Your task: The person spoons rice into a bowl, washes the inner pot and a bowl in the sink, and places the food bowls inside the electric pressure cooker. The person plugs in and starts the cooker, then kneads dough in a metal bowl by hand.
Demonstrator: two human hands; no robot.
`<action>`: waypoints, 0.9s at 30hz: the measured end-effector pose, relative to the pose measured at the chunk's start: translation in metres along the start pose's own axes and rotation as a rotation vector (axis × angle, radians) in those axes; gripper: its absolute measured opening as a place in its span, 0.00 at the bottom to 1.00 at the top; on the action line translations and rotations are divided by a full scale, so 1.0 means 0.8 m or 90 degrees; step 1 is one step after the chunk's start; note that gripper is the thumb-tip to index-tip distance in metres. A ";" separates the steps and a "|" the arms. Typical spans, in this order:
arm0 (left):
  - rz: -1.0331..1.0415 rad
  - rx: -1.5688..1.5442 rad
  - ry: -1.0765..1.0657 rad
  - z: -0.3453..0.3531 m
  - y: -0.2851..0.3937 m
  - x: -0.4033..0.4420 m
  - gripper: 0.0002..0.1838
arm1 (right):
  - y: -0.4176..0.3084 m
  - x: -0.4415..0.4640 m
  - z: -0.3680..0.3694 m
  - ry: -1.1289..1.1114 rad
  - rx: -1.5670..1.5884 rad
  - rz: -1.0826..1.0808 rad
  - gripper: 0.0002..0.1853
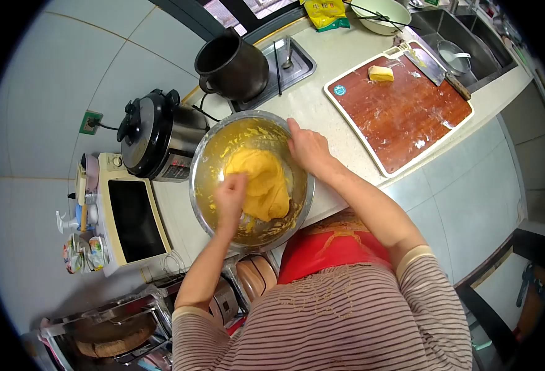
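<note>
A large steel mixing bowl (253,116) sits on the counter in front of me, with yellow smears along its inner wall. Inside it lies a soft lump of yellow dough (266,185). My left hand (230,196) is down in the bowl, closed against the left side of the dough; its fingertips are hidden. At the bowl's upper right, my right hand (309,148) grips the rim, with the thumb along the edge and the other fingers partly out of sight.
Right of the bowl, a cutting board (402,111) bears a yellow block (381,74) and a cleaver (430,67). A dark pot (232,65) stands on a metal tray (297,65). A pressure cooker (161,136) and microwave (137,219) are at left, a sink (436,28) at far right.
</note>
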State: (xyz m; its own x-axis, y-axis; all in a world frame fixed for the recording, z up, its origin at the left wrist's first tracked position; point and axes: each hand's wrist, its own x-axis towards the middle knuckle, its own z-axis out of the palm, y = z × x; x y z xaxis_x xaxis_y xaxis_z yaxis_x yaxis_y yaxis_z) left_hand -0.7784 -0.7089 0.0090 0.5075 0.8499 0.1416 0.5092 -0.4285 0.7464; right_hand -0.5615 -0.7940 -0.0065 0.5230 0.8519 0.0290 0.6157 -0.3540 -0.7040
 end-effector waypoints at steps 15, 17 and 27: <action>-0.183 0.039 -0.286 0.029 -0.044 0.078 0.17 | -0.010 -0.003 -0.005 0.016 0.069 0.049 0.21; -0.054 0.168 -0.240 0.005 -0.005 0.034 0.17 | -0.010 -0.002 -0.004 -0.003 0.069 0.030 0.21; 0.416 0.359 -0.102 0.055 -0.002 -0.047 0.13 | -0.030 0.004 0.003 -0.110 0.051 -0.047 0.22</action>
State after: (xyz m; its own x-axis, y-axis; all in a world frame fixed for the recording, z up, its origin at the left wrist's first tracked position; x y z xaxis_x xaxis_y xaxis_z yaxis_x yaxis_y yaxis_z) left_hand -0.7677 -0.7537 -0.0262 0.8879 0.3463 0.3030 0.3288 -0.9381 0.1088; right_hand -0.5763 -0.7817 0.0087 0.3656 0.9301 -0.0348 0.5964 -0.2628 -0.7585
